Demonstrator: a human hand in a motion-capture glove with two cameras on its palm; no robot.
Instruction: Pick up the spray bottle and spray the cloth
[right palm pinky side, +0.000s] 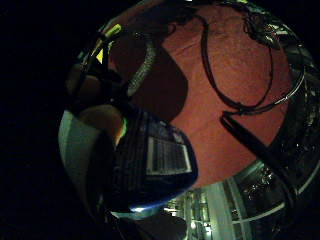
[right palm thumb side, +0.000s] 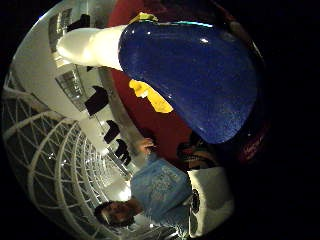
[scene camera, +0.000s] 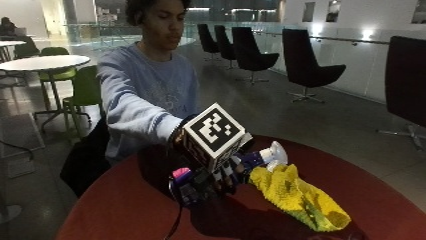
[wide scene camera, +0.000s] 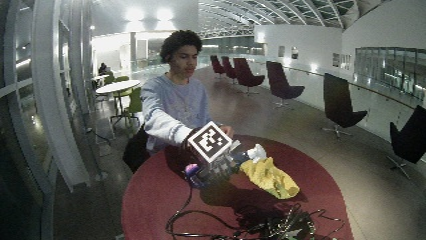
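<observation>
Outside view: the hand (scene camera: 219, 172) seems to hold the spray bottle (scene camera: 263, 158), nozzle toward the yellow cloth (scene camera: 299, 197) at four o'clock.

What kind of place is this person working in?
Probably a public lobby or atrium lounge: dark swivel chairs line a wall, café tables stand behind, and a glazed lattice roof spans overhead.

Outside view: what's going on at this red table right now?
A person seated at the round red table holds a blue spray bottle in their gloved right hand, lifted off the tabletop. Its white nozzle sits right beside a yellow cloth lying on the table. Whether any spray is coming out cannot be seen.
</observation>
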